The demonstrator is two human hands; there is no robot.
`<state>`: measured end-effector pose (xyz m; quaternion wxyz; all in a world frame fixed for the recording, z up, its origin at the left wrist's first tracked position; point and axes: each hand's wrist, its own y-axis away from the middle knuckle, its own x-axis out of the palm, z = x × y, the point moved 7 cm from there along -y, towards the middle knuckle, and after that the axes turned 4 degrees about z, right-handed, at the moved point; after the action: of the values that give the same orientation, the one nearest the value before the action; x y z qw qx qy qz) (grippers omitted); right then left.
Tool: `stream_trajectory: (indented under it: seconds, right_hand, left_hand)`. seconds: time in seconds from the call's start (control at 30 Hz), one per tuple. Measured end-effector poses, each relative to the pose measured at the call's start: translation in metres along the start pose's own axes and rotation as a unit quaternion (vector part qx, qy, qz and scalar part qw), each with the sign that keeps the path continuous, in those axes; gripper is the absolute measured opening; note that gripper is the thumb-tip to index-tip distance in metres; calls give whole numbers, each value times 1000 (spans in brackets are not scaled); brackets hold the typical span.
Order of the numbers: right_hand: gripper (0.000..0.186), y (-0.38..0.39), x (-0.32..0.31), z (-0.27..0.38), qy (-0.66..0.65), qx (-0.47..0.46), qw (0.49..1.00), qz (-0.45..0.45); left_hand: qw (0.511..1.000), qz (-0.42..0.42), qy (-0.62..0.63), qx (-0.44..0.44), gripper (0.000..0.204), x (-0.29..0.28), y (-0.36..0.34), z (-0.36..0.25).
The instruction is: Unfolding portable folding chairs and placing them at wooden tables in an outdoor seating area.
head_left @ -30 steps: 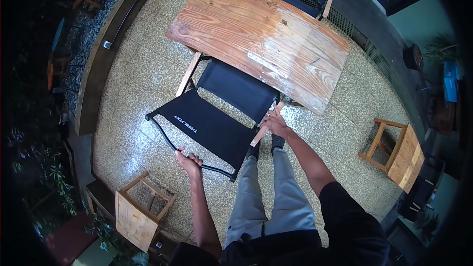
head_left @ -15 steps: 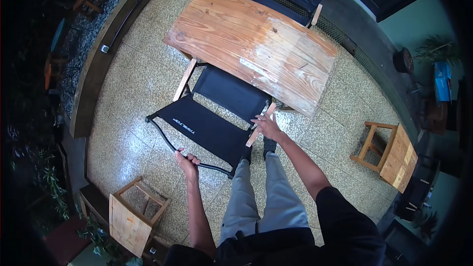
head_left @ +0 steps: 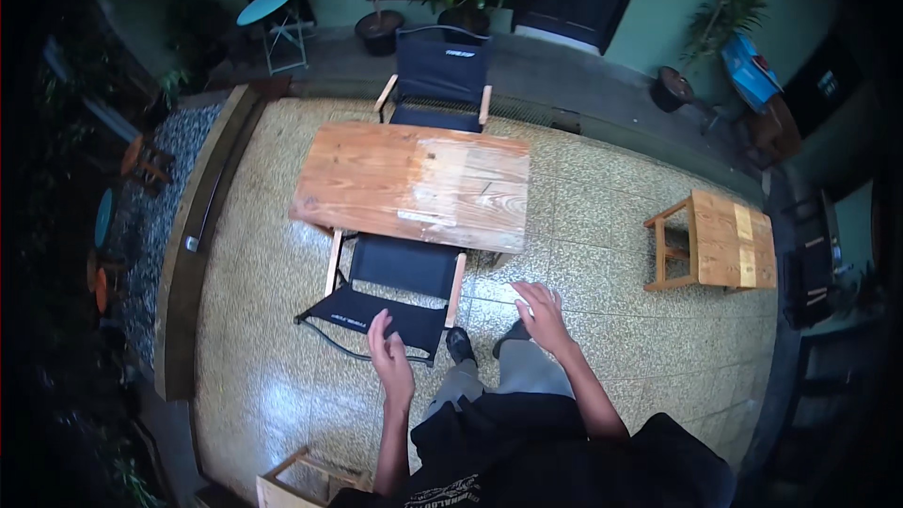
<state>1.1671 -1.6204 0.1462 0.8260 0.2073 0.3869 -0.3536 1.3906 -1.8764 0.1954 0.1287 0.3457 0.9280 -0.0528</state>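
the left hand (head_left: pixel 391 364) shows in front of the near edge of a black fabric chair with pale wooden armrests (head_left: pixel 362 307), its fingers loosely spread and slightly curled; whether it touches the seat cannot be told. the right hand (head_left: pixel 543 313) is held in the air to the right of that chair, fingers a little bent, thumb apart. the chair stands with its backrest by the near side of a rectangular brown wooden desk (head_left: pixel 367 174), on a speckled beige tiled floor (head_left: pixel 602 273).
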Motion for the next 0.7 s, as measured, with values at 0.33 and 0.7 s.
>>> stream_trajectory:
  seconds: [0.33,0.7]
  right_hand:
    - [42,148,-153,-81,61,161,960,-220]
    - [39,498,-219,-169,20,335,853,-399]
  left_hand:
    - [714,257,425,493,62,47,173,-378]
    - [451,498,648,358,53,168,418,-477]
